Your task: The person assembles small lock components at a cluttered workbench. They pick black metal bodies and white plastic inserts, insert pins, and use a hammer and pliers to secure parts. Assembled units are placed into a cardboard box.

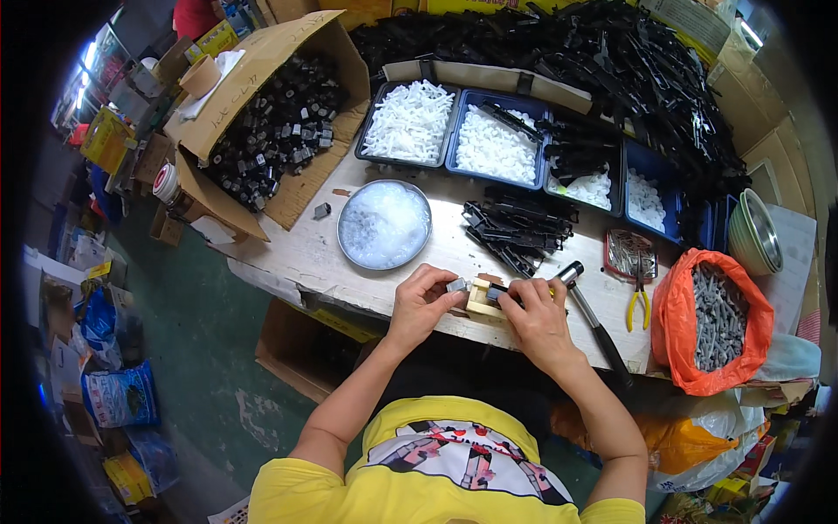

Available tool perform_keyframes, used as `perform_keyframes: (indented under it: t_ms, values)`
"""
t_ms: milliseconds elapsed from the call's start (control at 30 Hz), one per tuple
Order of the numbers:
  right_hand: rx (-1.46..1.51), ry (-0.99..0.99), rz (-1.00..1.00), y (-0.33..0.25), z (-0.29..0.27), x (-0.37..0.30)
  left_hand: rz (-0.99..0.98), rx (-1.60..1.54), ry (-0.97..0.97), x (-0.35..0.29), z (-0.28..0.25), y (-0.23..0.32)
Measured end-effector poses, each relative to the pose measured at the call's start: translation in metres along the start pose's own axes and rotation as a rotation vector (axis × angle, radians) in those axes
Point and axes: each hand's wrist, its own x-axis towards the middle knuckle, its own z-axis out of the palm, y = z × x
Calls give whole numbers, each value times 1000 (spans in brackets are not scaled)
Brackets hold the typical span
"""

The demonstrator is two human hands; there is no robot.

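Between thumb and fingers my left hand (421, 306) pinches a small grey block-shaped part (457, 286). Just to its right, at the table's front edge, sits a cream-coloured fixture (482, 299) with a notched end. My right hand (534, 314) is closed over the fixture's right side, its fingers on a dark, narrow part (496, 292) there; how far that part reaches under the fingers is hidden. A hammer (598, 327) with a metal head and black handle lies right beside my right hand. A round metal dish (384, 224) of whitish, glossy grease stands beyond my left hand.
A cardboard box (253, 87) of dark, grey-ended parts lies tipped at left. Bins of white plastic pieces (410, 122) line the back, before heaped black strips (611, 61). Black parts (515, 229) lie mid-table. Yellow-handled pliers (640, 301) and an orange bag (672, 323) of grey pieces are at right.
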Motion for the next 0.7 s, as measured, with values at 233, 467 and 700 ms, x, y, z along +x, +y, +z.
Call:
perform_keyframes:
  t_ms: [233,467,700]
  values:
    - [95,-21,-15,-4,19,-12,-48,-113,-45,4,-2,1]
    - [275,29,45,-9,13,-7,32,121,-207,14,4,18]
    - [865,421,408,-2,21,-14,443,493,-367,27,17,30]
